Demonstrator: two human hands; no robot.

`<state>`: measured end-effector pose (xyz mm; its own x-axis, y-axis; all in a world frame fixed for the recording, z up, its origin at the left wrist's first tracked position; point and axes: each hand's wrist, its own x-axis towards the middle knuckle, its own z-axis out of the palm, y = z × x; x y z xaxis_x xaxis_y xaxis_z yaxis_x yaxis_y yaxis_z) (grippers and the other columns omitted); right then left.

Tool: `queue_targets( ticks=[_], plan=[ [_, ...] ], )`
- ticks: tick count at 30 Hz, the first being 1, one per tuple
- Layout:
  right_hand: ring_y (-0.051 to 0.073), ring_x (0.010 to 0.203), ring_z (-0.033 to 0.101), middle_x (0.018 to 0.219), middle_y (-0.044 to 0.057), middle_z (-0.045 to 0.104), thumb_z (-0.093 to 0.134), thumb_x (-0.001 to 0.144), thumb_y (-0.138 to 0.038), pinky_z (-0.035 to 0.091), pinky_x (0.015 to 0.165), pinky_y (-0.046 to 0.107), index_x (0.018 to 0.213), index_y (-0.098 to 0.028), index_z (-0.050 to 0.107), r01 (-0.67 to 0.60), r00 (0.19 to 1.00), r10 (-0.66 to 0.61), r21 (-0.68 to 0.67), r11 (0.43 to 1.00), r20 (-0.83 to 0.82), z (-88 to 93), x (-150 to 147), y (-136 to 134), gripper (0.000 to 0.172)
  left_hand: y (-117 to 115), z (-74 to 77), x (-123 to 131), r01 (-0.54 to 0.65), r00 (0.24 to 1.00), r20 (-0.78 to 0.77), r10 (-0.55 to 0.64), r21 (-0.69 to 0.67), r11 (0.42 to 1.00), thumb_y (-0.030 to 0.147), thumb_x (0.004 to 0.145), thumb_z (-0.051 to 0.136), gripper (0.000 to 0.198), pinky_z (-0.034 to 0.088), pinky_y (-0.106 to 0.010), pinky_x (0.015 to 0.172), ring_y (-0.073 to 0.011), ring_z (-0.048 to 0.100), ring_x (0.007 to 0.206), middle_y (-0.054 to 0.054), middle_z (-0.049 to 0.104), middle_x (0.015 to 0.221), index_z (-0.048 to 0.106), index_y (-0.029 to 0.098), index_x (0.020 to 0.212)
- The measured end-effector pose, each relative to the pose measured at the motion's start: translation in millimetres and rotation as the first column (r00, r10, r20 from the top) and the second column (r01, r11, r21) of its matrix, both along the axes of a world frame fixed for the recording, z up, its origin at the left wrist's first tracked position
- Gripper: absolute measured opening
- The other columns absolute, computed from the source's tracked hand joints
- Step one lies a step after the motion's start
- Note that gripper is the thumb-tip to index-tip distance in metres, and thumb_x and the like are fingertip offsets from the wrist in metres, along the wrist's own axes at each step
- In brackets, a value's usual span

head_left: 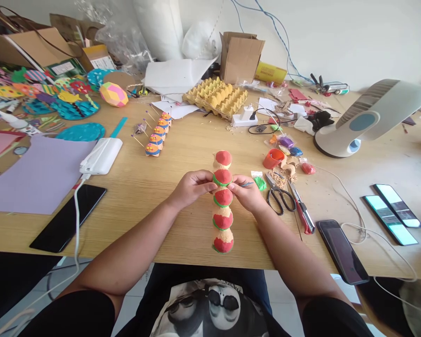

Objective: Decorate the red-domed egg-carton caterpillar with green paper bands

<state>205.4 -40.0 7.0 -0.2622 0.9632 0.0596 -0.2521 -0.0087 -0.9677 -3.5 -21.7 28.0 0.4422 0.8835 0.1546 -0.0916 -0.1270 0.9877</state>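
a strip of five bumpy domes point(223, 197), red on top with green borders and tan carton-like material between, is held above or on the pale wood-grain tabletop point(189, 147), near its front edge; whether it touches the wood i cannot tell. its long axis runs almost square to that edge, one end toward the person's body, the other toward the tabletop's back edge, red tops facing up. the bare left hand point(192, 189) and bare right hand point(248, 193) grasp opposite sides near the second dome from the far end, thumbs and fingers pinching it. a thin bluish stick point(247, 184) pokes out at the right fingers. black-handled metal scissors point(281, 194) lie just beside the right hand, tips toward the back edge.
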Motion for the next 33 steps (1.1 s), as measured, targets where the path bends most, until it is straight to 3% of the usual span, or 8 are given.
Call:
queue_targets(
  ticks=[7,11,15,19,23,26,29,33],
  plan=[
    [0.012,0.062,0.055,0.073,0.000,0.068,0.084,0.076,-0.050,0.048,0.061,0.026,0.086,-0.020,0.076,-0.085,0.995,0.083,0.036,0.996,0.054,9.4,3,0,0.033,1,-1.8,1,-0.066,0.998,0.006,0.066,-0.066,0.996,0.041,0.073,0.085,0.030,0.054,-0.027,0.068,-0.0172,0.067,0.073,-0.004,0.075,0.078,0.077,0.015,0.084],
    [0.012,0.062,0.054,0.072,0.000,0.067,0.083,0.076,-0.052,0.048,0.061,0.027,0.085,-0.019,0.076,-0.055,0.992,0.050,0.044,0.998,0.112,11.8,3,-1,0.035,2,-4.0,0,-0.009,0.998,0.064,0.019,-0.149,0.989,0.041,0.070,0.088,0.033,0.055,-0.030,0.071,-0.0193,0.070,0.076,-0.005,0.076,0.081,0.076,0.015,0.086],
    [0.012,0.060,0.052,0.067,-0.001,0.063,0.082,0.076,-0.055,0.045,0.059,0.028,0.081,-0.020,0.072,-0.007,0.994,0.003,0.033,0.999,0.113,11.7,0,-2,0.037,-3,-5.7,8,0.204,0.957,0.264,-0.118,-0.326,0.923,0.059,0.080,0.074,0.046,0.056,-0.037,0.077,-0.0247,0.072,0.085,-0.011,0.076,0.094,0.076,0.017,0.098],
    [0.012,0.062,0.049,0.067,-0.002,0.058,0.080,0.078,-0.056,0.041,0.061,0.028,0.082,-0.019,0.070,-0.004,0.993,0.001,0.028,1.000,0.116,12.1,-3,-2,0.038,-9,-4.2,18,0.204,0.937,0.344,-0.054,-0.417,0.886,0.060,0.090,0.062,0.044,0.053,-0.037,0.073,-0.0241,0.070,0.079,-0.010,0.076,0.090,0.076,0.020,0.098],
    [0.012,0.063,0.043,0.068,-0.004,0.051,0.075,0.080,-0.062,0.036,0.061,0.028,0.102,-0.020,0.066,-0.032,0.994,0.021,0.098,0.995,0.110,8.5,0,1,0.048,-7,-1.2,16,0.195,0.942,0.335,-0.012,-0.518,0.833,0.069,0.086,0.060,0.050,0.047,-0.036,0.064,-0.0230,0.064,0.064,-0.007,0.070,0.072,0.075,0.023,0.100],
    [0.013,0.064,0.041,0.070,-0.004,0.048,0.058,0.092,-0.066,0.034,0.062,0.029,0.107,-0.022,0.058,0.025,0.989,-0.052,0.191,0.981,0.140,6.8,2,2,0.047,-4,2.6,8,0.210,0.950,0.310,-0.023,-0.585,0.783,0.075,0.082,0.059,0.054,0.044,-0.036,0.058,-0.0211,0.059,0.054,-0.004,0.063,0.062,0.073,0.025,0.098],
    [0.014,0.067,0.041,0.073,-0.003,0.047,0.043,0.100,-0.063,0.035,0.065,0.030,0.098,-0.023,0.049,0.118,0.947,-0.196,0.294,0.949,0.254,10.7,1,1,0.040,-2,6.7,5,0.178,0.960,0.282,0.002,-0.613,0.770,0.074,0.080,0.060,0.052,0.040,-0.033,0.053,-0.0172,0.053,0.049,-0.002,0.061,0.061,0.071,0.027,0.100],
    [0.013,0.066,0.039,0.075,-0.005,0.042,0.053,0.098,-0.058,0.034,0.064,0.029,0.097,-0.025,0.040,0.142,0.859,-0.313,0.399,0.906,0.405,17.3,0,-4,0.036,-2,8.8,7,0.155,0.964,0.264,0.023,-0.633,0.758,0.072,0.079,0.064,0.050,0.037,-0.030,0.050,-0.0154,0.050,0.047,-0.001,0.058,0.058,0.069,0.025,0.097]
  ],
)
